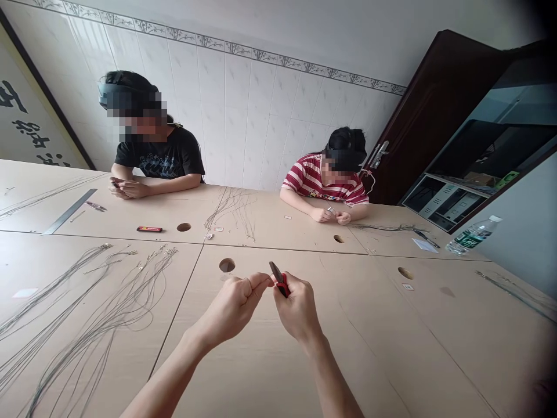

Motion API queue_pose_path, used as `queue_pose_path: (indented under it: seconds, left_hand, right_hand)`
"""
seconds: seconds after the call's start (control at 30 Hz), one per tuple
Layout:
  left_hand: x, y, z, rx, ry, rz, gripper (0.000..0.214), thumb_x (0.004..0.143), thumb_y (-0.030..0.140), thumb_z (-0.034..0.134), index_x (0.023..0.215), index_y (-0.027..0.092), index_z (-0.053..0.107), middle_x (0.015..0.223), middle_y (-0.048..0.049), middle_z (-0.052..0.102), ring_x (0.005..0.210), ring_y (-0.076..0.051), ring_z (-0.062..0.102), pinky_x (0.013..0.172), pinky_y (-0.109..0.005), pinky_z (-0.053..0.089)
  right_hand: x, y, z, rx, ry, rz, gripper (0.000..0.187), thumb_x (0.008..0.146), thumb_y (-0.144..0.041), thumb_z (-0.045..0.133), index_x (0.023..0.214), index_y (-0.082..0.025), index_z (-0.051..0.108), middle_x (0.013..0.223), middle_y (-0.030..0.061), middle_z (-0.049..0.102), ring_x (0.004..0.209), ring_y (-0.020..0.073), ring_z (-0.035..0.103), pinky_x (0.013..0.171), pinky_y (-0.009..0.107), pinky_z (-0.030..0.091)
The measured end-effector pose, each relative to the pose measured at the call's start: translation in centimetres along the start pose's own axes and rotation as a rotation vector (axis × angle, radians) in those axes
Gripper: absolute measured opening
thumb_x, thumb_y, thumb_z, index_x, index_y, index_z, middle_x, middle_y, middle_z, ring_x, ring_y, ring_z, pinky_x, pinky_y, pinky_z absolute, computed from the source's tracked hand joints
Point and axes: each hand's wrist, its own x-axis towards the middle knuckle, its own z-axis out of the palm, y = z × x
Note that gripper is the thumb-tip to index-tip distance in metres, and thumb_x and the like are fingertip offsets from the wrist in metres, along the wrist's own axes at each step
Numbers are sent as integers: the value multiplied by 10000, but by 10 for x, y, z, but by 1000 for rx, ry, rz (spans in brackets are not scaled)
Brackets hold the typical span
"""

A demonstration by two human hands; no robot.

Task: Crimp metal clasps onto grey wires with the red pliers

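My right hand (297,307) is closed round small pliers (278,277) with red handles and dark jaws that point up and away from me. My left hand (237,302) is pinched shut, thumb and forefinger meeting right at the pliers' jaws; what they hold is too small to make out. Both hands hover above the pale wooden table (391,348), just near a round hole (227,265). Thin metal wires (96,302) lie fanned out to my left.
Two people sit across the table, one in a black shirt (161,159), one in a striped shirt (319,183), both with hands busy. A steel ruler (69,211), a small red-black box (149,229), more wires (235,209), a water bottle (472,235) and a dark cabinet (435,116) are around.
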Motion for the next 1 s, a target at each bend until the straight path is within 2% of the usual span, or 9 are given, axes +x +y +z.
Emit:
queue_pose_path:
  seconds: [0.17, 0.33, 0.47, 0.63, 0.73, 0.8, 0.9, 1.0]
  left_hand:
    - [0, -9, 1, -51, 66, 74, 376, 978, 393, 386, 857, 183, 674, 540, 72, 156, 472, -95, 138, 432, -255, 141]
    - [2, -11, 9, -195, 109, -46, 410, 957, 459, 417, 928, 157, 693, 539, 80, 165, 474, -91, 138, 433, -246, 127]
    - [0, -8, 11, -313, 180, -132, 422, 880, 520, 558, 1039, 146, 672, 524, 100, 180, 477, -83, 140, 441, -235, 125]
    - [-4, -4, 12, -349, 320, -144, 326, 843, 487, 618, 790, 174, 692, 536, 84, 145, 498, -85, 137, 460, -249, 119]
    - [-5, -2, 12, -365, 361, -158, 307, 835, 465, 628, 769, 176, 709, 515, 70, 230, 507, -88, 173, 459, -244, 153]
    - [-5, -1, 12, -372, 370, -168, 303, 825, 463, 638, 782, 174, 721, 503, 55, 352, 499, -86, 217, 452, -236, 194]
    - [-5, -2, 11, -360, 381, -160, 314, 815, 475, 644, 779, 174, 725, 515, 26, 481, 481, -90, 291, 433, -230, 243]
    - [-5, -2, 12, -350, 402, -141, 303, 813, 465, 647, 769, 176, 725, 522, 12, 521, 481, -99, 345, 423, -227, 269]
  right_hand:
    - [2, 1, 3, 15, -12, -20, 133, 778, -174, 453, 704, -195, 561, 537, -60, 356, 494, 114, 277, 469, 242, 247]
    - [5, 4, 4, 10, -31, -51, 124, 793, -170, 451, 714, -199, 542, 542, -64, 351, 499, 115, 280, 480, 242, 258]
    - [3, 5, 4, -21, -23, -97, 182, 769, -145, 465, 622, -223, 391, 558, -61, 333, 522, 117, 272, 504, 251, 241]
    - [0, 2, 7, -40, -21, -127, 235, 760, -118, 471, 615, -230, 325, 567, -56, 322, 542, 127, 275, 519, 260, 249]
    - [-1, -1, 5, -16, -44, -165, 177, 785, -137, 493, 650, -218, 414, 618, -33, 411, 608, 141, 374, 588, 263, 340]
    - [-3, -4, 2, 94, -74, -157, 76, 840, -193, 515, 769, -201, 540, 696, -9, 496, 682, 153, 465, 658, 274, 410]
    - [-4, -8, -5, 311, -68, -77, 160, 897, -308, 542, 962, -191, 631, 777, 13, 558, 729, 157, 539, 696, 285, 458]
    - [-4, -11, -7, 383, -42, -42, 197, 896, -360, 570, 954, -189, 646, 762, 9, 556, 711, 149, 538, 684, 282, 456]
